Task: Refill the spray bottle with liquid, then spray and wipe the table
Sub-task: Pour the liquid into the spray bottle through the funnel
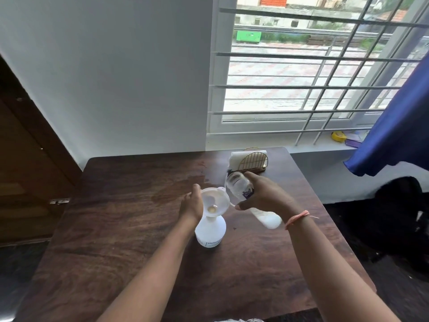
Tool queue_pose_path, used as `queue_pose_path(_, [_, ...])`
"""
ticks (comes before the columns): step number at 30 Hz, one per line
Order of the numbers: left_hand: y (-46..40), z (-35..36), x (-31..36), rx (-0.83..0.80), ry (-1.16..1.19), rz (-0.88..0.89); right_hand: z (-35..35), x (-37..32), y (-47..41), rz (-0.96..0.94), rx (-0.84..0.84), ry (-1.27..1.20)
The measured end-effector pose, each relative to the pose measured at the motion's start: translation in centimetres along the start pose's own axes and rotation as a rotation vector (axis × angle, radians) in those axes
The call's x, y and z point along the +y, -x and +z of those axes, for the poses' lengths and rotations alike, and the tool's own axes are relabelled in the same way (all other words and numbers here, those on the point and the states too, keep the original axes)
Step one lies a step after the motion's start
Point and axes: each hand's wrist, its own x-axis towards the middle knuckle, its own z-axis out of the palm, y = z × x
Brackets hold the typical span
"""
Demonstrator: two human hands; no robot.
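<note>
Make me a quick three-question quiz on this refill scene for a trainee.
1. True or false: a funnel sits in the neck of the spray bottle.
2. What does the right hand hold? A) a cloth B) a clear water bottle C) the spray head
3. Fill in: the left hand steadies the ____.

Key
1. True. The white funnel stands in the white spray bottle on the wooden table.
2. B. The right hand's grip is around the tilted clear bottle, beside the funnel's rim.
3. Funnel. The left hand rests against its left side.
</note>
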Motion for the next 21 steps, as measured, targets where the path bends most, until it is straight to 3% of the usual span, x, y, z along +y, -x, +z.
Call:
queue_pose_path(6, [0.0,-0.3,0.3,-0.054,-0.005,-0.026,2.0,3.0,-0.9,0.034,0.085,-0.569])
queue_pose_path(10, [0.5,-0.6,0.6,-0.106,0.050,-0.077,4.7,4.4,-1.2,0.119,0.198,-0.780])
queue_pose_path(21, [1.4,-1.9,1.6,-0.172,0.184,-0.124,8.5,5.2,-1.3,0.219,0.202,-0.848])
